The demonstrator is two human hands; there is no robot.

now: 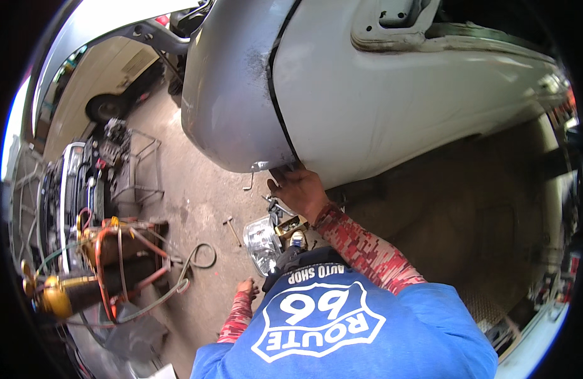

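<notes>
Grey panel (231, 88): 11 o'clock.
White panel (354, 114): 1 o'clock, adjoining grey.
Right hand (301, 192): dial centre, at the panels' lower edge; fingertips obscured, grip cannot be told.
Left hand (246, 288): 7 o'clock, near headlight (260, 242); cannot tell whether open or closed.

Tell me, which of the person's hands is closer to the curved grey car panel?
The right hand: it is at the lower edge of the curved grey car panel. The left hand is well away from it, lower in the picture, below the headlight.
</notes>
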